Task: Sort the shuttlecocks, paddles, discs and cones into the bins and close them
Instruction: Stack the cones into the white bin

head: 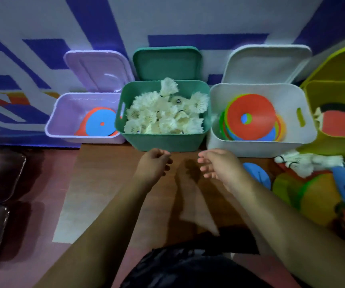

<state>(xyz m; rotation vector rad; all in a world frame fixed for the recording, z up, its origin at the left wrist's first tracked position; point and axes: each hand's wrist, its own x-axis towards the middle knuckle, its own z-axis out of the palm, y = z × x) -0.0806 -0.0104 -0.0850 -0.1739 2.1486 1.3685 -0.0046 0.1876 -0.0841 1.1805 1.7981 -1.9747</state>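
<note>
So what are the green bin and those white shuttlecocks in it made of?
The green bin looks like matt moulded plastic: smooth even walls, rounded rim and corners. The shuttlecocks seem feather, perhaps synthetic: frayed cream-white skirts; the blur leaves it open.

The brown floor (105,175) carries a purple bin (84,139), green bin (163,143), white bin (250,149) and yellow bin (333,92) in a row by the wall. Loose shuttlecocks (304,163), a blue disc (259,175) and a heap of coloured discs (317,196) lie at the right.

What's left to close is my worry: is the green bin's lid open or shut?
Open. The green lid stands upright behind the green bin, leaving the shuttlecocks inside uncovered.
</note>
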